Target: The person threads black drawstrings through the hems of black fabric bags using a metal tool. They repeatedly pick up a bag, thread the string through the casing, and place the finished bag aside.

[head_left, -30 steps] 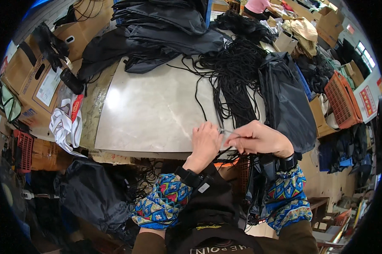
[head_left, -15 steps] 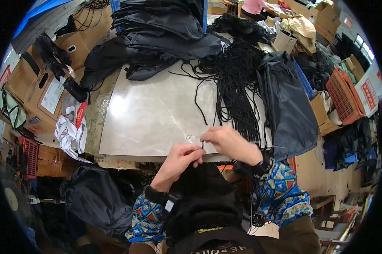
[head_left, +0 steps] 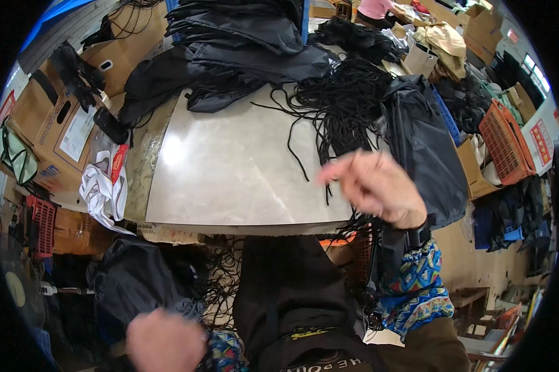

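My right hand (head_left: 378, 186) is above the right side of the grey tabletop (head_left: 230, 167), just in front of a heap of black cords (head_left: 347, 118). Its fingers are loosely bent and apart, somewhat smeared, with nothing visible in them. Low at the left, below the table edge, my left hand (head_left: 166, 341) is a blur beside dark bag-like fabric (head_left: 140, 282). Motion hides its fingers and anything they might hold. Several loose cord ends trail from the heap onto the tabletop.
Folded black fabric (head_left: 236, 37) is stacked at the back. A black fabric piece (head_left: 425, 155) hangs over the table's right end. White straps (head_left: 104, 192) and a cardboard box (head_left: 59, 127) are at the left. An orange basket (head_left: 506, 142) stands at the right.
My hands were together at the table's front edge around a short black cord. They have parted: the left went down and left, the right moved right and farther away towards the cords.
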Action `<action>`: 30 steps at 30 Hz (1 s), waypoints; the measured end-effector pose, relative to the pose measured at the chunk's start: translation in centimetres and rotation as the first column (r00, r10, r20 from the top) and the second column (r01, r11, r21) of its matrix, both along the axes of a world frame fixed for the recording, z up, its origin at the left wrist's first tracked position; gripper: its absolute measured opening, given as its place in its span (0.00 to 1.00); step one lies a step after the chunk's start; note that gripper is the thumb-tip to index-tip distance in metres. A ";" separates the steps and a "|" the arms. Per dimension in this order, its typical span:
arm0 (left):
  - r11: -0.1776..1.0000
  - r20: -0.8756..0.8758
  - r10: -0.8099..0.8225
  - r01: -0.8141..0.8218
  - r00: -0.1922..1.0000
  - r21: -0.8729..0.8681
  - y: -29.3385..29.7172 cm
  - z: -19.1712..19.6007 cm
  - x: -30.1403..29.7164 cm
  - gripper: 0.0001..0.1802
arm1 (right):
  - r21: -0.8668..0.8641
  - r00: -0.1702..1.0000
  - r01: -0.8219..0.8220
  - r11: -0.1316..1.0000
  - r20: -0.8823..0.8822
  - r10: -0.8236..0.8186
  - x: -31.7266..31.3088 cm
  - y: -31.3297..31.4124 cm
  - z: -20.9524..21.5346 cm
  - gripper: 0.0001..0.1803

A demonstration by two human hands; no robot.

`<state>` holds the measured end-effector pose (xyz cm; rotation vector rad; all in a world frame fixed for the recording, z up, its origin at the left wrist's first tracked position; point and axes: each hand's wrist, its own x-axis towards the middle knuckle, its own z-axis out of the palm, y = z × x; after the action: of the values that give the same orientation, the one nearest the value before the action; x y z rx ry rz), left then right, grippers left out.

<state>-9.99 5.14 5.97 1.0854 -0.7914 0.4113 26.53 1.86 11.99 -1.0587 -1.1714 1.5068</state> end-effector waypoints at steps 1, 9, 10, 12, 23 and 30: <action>0.928 -0.306 0.338 -0.370 0.890 -0.049 -0.7 0.4 2.8 0.07 | -0.166 0.975 -0.220 0.961 -0.054 0.214 -0.7 -0.2 -0.9 0.22; 0.368 -0.912 0.337 -0.924 0.234 -0.101 -2.6 -4.6 11.5 0.09 | -0.327 0.826 0.196 0.925 -0.453 -0.335 -7.5 -6.5 -10.6 0.14; 0.369 -0.908 0.345 -0.924 0.239 -0.103 -2.7 -4.9 11.4 0.09 | -0.316 0.887 0.171 0.933 -0.363 -0.285 -7.4 -6.9 -10.5 0.14; 0.366 -0.903 0.367 -0.927 0.223 -0.081 -2.9 -5.0 11.5 0.08 | -0.301 0.971 0.116 0.947 -0.168 -0.172 -7.3 -7.6 -9.5 0.15; 0.371 -0.838 0.537 -0.919 0.097 0.131 -3.6 -4.8 11.3 0.07 | -0.360 0.999 -0.040 0.932 -0.045 0.025 -7.0 -7.5 -8.1 0.16; 0.332 -0.788 0.614 -0.890 -0.049 0.314 -3.7 -4.0 11.3 0.05 | -0.087 0.954 -0.004 0.996 0.297 0.030 -7.4 -7.4 -9.0 0.14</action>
<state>1.35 1.45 1.93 1.1640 0.9396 0.8583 19.12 -5.56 3.01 -1.3744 -1.3336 1.4545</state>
